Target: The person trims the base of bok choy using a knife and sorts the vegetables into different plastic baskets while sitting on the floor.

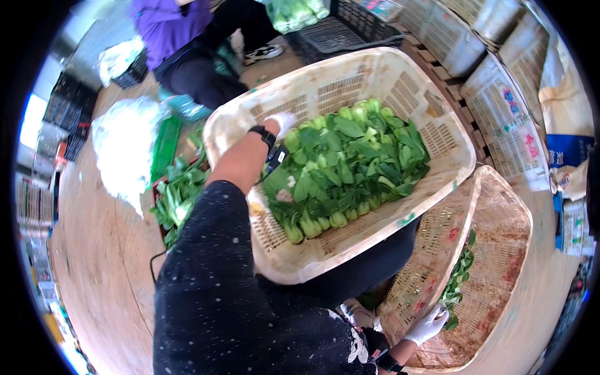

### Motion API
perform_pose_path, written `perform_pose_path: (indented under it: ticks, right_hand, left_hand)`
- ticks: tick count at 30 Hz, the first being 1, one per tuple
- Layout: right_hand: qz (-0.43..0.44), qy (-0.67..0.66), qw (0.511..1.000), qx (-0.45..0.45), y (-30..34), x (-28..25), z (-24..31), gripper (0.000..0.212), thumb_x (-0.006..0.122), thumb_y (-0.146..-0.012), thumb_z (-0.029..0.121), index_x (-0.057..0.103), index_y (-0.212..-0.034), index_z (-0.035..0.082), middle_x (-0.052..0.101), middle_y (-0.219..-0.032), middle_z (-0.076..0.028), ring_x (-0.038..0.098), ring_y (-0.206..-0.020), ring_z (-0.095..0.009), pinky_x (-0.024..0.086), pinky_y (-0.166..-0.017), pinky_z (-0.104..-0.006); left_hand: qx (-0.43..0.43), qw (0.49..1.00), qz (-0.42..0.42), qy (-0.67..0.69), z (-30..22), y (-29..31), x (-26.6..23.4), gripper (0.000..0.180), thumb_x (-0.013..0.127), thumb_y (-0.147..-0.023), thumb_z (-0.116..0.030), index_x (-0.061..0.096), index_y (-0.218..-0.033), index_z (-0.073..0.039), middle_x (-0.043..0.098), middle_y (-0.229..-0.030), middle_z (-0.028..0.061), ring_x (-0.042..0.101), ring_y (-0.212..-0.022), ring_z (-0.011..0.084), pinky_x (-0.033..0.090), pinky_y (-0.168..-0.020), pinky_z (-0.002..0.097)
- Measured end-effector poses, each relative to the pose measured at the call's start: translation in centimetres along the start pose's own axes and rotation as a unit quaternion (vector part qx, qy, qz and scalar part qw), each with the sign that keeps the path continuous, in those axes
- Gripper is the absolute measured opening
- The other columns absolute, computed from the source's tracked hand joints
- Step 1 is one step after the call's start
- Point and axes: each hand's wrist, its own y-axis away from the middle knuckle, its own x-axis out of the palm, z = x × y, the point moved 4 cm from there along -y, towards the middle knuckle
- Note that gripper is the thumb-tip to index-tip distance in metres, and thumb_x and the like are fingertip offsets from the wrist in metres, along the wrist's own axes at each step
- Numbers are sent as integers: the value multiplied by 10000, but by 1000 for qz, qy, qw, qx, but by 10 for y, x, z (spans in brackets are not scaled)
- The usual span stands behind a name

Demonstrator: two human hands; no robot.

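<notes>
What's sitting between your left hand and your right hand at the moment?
In the head view, the big basket filled with bok choy lies between the left hand on its far rim and the right hand in the lower basket.

White gloves on both hands (282, 120) (428, 325) — black wristbands, dark speckled sleeve (212, 262) with white print.

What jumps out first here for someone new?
The big cream slatted plastic basket at centre, tilted and packed with green bok choy, with the white-gloved left hand on its far rim. At lower right, the white-gloved right hand touches a few greens in a second, dirtier cream basket. Another person in a purple top crouches at the upper left.
</notes>
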Motion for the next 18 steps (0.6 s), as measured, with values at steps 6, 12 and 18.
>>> perform_pose_path:
  ticks: [6, 12, 18]
  right_hand:
    - [-10, 6, 1000, -18, 4, 0, 8, 249, 535, -939, 159, 585, -1063, -51, 616, -948, -126, 550, -868, -208, 434, -824, -320]
    - [-5, 16, 1000, -5, 4, 2, -1, 246, 538, -937, 164, 585, -1052, -48, 623, -970, -127, 550, -881, -212, 429, -834, -324]
    - [-67, -29, 997, -34, 14, -7, 11, 256, 522, -948, 152, 564, -1112, -40, 602, -1049, -116, 536, -939, -197, 423, -869, -318]
  left_hand:
    - [-306, 902, 102, 288, 14, -35, 147, 470, 418, -951, -349, 530, -1284, -37, 474, -1365, 192, 442, -1281, 290, 383, -1010, 375]
    - [-481, 524, -120, 693, 4, -43, 188, 669, 620, -841, -404, 415, -1380, -64, 479, -1364, 127, 481, -1166, 269, 367, -984, 408]
    - [-48, 522, -153, 838, -132, -53, -52, 635, 724, -766, -49, 431, -1323, -129, 549, -1224, 70, 539, -1091, 185, 443, -958, 321]
